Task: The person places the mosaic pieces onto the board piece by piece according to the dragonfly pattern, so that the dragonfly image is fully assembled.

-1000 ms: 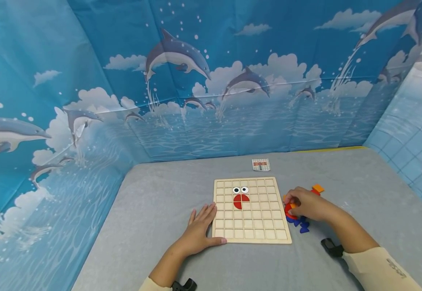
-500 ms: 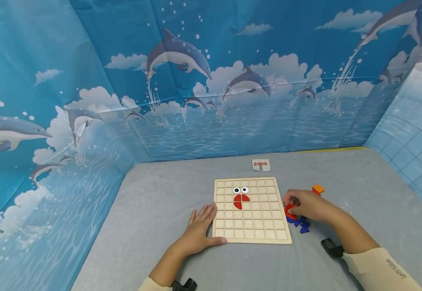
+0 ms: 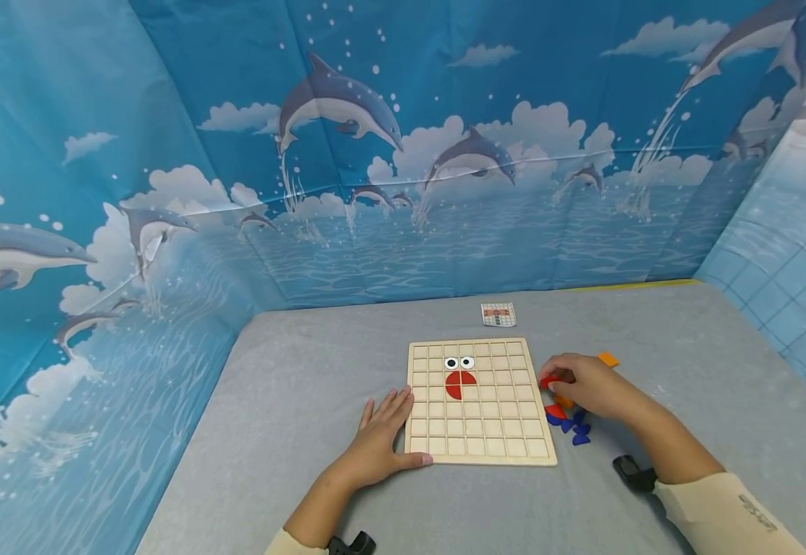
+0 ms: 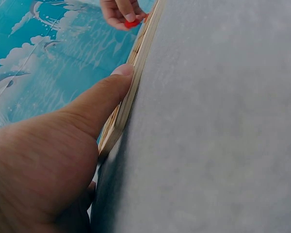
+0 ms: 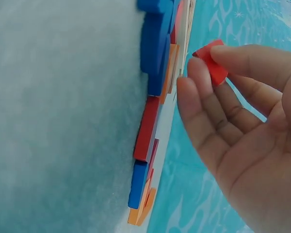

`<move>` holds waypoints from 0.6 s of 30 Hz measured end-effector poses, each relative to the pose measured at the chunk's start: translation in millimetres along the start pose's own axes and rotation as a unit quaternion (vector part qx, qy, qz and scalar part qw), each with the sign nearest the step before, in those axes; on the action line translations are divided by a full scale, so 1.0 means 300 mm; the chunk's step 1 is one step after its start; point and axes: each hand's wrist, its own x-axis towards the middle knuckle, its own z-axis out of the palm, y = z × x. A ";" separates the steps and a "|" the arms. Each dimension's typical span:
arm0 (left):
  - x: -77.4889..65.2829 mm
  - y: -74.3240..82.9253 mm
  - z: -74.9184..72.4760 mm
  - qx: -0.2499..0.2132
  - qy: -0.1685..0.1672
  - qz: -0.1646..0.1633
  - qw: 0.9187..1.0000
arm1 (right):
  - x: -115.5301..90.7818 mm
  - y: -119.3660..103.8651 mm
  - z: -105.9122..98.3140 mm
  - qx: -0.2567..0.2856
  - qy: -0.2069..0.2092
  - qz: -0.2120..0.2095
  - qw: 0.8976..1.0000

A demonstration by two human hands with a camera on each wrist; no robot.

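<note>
A square wooden grid board (image 3: 503, 426) lies on the grey cloth, with two round eye pieces (image 3: 460, 362) and several red quarter-circle pieces (image 3: 454, 391) in its cells. My left hand (image 3: 377, 441) rests at the board's left side, fingers extended at the edge and thumb along the near rim. Just past the right edge, my right hand (image 3: 586, 381) pinches a small red piece (image 5: 218, 68) between thumb and fingers, lifted over the loose pile. In the left wrist view, the left thumb (image 4: 99, 99) lies against the board's edge.
Loose blue pieces (image 3: 581, 433), a red piece (image 3: 555, 412) and orange pieces (image 5: 170, 68) lie beside the board's right edge. Farther back is an orange square (image 3: 608, 359). A small printed pattern card (image 3: 498, 314) lies behind the board. A dolphin-print curtain (image 3: 444, 231) borders the table.
My right hand has risen slightly and moved away from me with a red piece, uncovering orange and red pieces in the pile. My left hand stays in place.
</note>
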 end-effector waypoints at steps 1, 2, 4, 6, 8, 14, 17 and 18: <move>0.000 0.000 0.000 0.000 0.000 0.000 1.000 | 0.001 0.001 0.001 0.004 0.004 0.002 1.000; -0.001 0.000 -0.001 0.000 -0.001 -0.001 1.000 | 0.002 0.001 0.002 0.007 0.010 0.007 1.000; -0.002 0.001 -0.002 -0.001 0.000 -0.001 1.000 | 0.004 0.001 0.004 0.012 0.021 0.015 1.000; -0.004 0.002 -0.004 -0.002 -0.001 -0.001 1.000 | 0.005 0.001 0.006 0.015 0.031 0.018 0.999; -0.005 0.003 -0.006 -0.004 -0.001 0.000 1.000 | 0.007 -0.001 0.007 0.020 0.038 0.022 0.999; -0.005 0.004 -0.007 -0.003 -0.003 0.000 1.000 | 0.009 -0.014 0.015 0.039 0.042 0.022 0.998; -0.005 0.005 -0.005 -0.002 -0.002 0.001 1.000 | 0.008 -0.027 0.021 0.044 0.047 0.021 0.998; -0.005 0.005 -0.005 -0.001 -0.002 0.000 1.000 | 0.007 -0.032 0.023 0.046 0.048 0.021 0.998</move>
